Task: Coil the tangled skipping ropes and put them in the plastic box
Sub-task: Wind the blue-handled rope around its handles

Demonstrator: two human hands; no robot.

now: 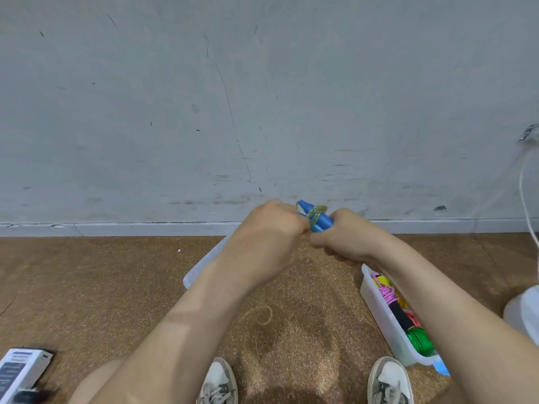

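Gripping a blue skipping rope (318, 219) between them, both hands are raised in front of the scuffed grey wall (262, 97), above the floor and apart from the plastic box. The left hand (268, 236) is balled in a fist against the rope's near end. Its fingers are hidden behind the back of the hand, so exactly what they pinch cannot be made out. The right hand (345, 240) curls round the lower end of the smooth, rounded blue handles (322, 221), which look like two lying side by side. A glossy, translucent yellow-green cord (317, 212) is wound in a few tight rings across them.

At the right stands one plastic box (379, 307), long, milky and translucent, its far side covered by the right forearm. Inside it show:
- one pink braided rope (388, 293)
- one matte black handle (401, 314)
- one shiny green coil (420, 341)
- scraps of yellow and red too hidden to identify

A small blue piece (442, 369) pokes out under the box's near corner.

A second milky plastic rim (201, 266) shows behind the left forearm. Whether it is a box or a lid cannot be told.

The floor (116, 287) is brown and speckled, and one thin loop of string (261, 313) lies on it. Two worn pale shoes (218, 383) are cut off at the bottom edge. One printed carton (20, 371) is cropped at the lower left. One white cable (525, 185) hangs at the right.
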